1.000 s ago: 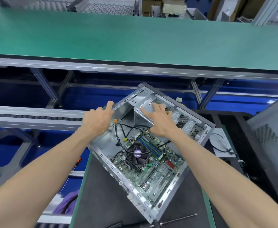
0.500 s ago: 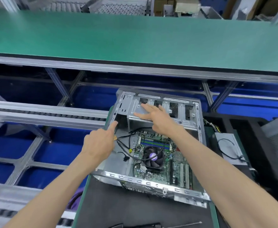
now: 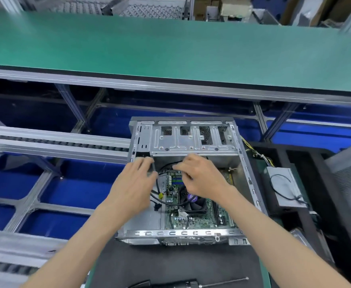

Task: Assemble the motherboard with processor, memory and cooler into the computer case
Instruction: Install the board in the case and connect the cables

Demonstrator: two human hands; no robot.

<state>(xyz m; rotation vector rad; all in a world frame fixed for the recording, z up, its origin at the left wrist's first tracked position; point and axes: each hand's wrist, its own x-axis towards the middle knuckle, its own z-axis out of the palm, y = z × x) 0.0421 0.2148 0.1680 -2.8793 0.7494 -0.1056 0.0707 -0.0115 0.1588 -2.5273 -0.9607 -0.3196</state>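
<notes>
An open computer case (image 3: 191, 142) is seen lying on its side on a dark mat (image 3: 170, 265) at the near end of a workbench, its open face turned up toward the head camera. The motherboard (image 3: 199, 219) is seated flat on the case floor, with the cooler (image 3: 193, 202) mounted on it and blue memory slots (image 3: 177, 180) visible just beyond the fan. Both bare hands are reached into the case over the board. The left hand (image 3: 133, 183) is held above the left side of the case interior, fingers loosely extended toward the drive cage (image 3: 191, 140); whether anything is touched or held by it cannot be told. The right hand (image 3: 201, 177) is curled over the board's far end, and a black cable (image 3: 166, 169) appears to be pinched between thumb and fingers, though the contact is blurred. A grey power supply (image 3: 284, 188) is set just beside the case on the right, its wires trailing. A screwdriver (image 3: 191, 284) lies on the mat near the bottom edge. A green conveyor (image 3: 170, 48) is seen beyond.
</notes>
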